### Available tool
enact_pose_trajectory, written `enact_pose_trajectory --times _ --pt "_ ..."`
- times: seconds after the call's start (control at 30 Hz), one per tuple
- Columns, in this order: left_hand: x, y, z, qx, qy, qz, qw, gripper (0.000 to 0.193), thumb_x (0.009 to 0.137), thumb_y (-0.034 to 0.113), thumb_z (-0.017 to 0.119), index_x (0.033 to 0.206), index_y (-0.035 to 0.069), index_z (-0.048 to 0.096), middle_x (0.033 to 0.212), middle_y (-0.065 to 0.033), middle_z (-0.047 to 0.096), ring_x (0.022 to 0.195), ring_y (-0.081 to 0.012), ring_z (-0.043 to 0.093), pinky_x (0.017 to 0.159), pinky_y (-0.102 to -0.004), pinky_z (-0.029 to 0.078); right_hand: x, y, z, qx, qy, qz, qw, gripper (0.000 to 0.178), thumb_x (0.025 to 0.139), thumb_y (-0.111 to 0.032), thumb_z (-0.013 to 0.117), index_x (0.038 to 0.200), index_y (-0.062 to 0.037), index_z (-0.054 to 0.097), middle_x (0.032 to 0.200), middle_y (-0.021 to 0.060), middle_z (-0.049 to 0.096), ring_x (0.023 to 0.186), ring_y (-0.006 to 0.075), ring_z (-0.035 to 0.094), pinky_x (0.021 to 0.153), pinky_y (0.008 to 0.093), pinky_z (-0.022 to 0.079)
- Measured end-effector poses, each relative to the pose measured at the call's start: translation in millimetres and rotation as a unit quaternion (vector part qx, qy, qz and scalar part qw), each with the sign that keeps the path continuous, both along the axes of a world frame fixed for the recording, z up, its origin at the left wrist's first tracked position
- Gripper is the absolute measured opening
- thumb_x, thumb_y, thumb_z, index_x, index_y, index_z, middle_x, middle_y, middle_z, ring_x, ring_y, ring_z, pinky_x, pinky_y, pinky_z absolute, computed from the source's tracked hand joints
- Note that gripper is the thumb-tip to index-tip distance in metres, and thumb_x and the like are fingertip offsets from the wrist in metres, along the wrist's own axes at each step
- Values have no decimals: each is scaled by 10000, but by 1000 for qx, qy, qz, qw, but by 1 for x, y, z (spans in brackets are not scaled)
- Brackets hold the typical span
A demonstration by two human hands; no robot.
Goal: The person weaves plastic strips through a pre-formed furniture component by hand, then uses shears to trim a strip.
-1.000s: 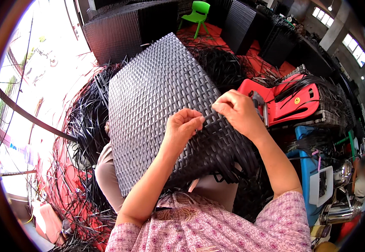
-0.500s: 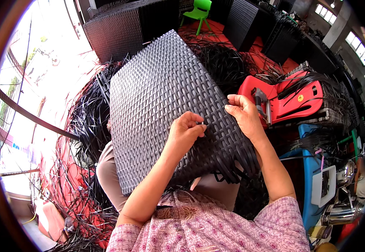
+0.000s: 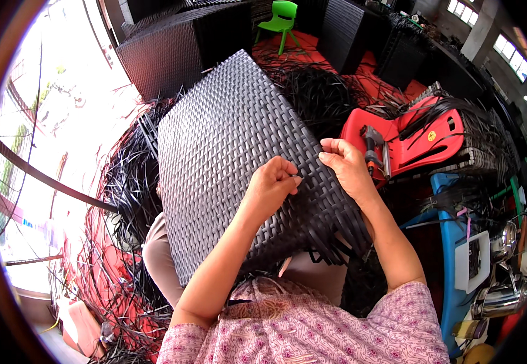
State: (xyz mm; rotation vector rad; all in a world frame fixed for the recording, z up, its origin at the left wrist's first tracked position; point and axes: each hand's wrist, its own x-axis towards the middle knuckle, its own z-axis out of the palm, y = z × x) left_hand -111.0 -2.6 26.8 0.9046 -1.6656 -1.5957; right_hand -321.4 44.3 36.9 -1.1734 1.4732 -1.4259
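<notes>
A black woven wicker panel [image 3: 215,139] lies tilted across my lap, with loose flat strips [image 3: 330,242] hanging at its near right corner. Over the panel's right part, my left hand [image 3: 272,185] is closed in a pinch; what its fingertips hold is too small to make out. My right hand [image 3: 347,167] is at the panel's right edge, fingers stretched toward the left hand and thumb a little apart from them. I see nothing between those fingers.
Right of the panel stands a red plastic chair [image 3: 397,136] with a power tool [image 3: 371,148] on it. A blue plastic piece [image 3: 449,267] stands nearer. Black strips [image 3: 133,161] heap along the left, and a green chair [image 3: 278,21] stands at the back among woven pieces [image 3: 160,54].
My right hand has shifted slightly left, and my left hand has turned a little, its fingertips moving right. A small pale tip seen at the left fingers earlier no longer shows clearly.
</notes>
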Motion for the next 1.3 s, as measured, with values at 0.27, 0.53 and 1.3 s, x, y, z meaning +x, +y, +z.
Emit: enact_pose_trajectory --times 0.27,0.53,1.3 --pt "-12 -1 -5 -39 6 8 999 103 906 27 679 971 10 602 771 -19 647 716 -83 618 635 -228 434 0 -3 2 5 -7 5 1000 372 930 -100 680 1257 63 611 1111 96 671 1010 138 640 916 276 530" --pt "-9 6 -1 -71 -26 12 997 94 936 52 644 1002 9 593 778 -15 639 736 -88 599 652 -241 447 -1 -1 2 0 47 -5 999 311 921 -86 680 1205 36 650 1115 98 675 1004 166 652 915 295 532" --pt "-5 11 -12 -118 -26 25 992 140 904 10 620 1036 -9 578 915 -170 707 882 -298 719 796 -379 551 51 14 66 -87 824 166 535 69 784 -151 684 771 -97 725 846 56 648 877 221 655 704 345 546"
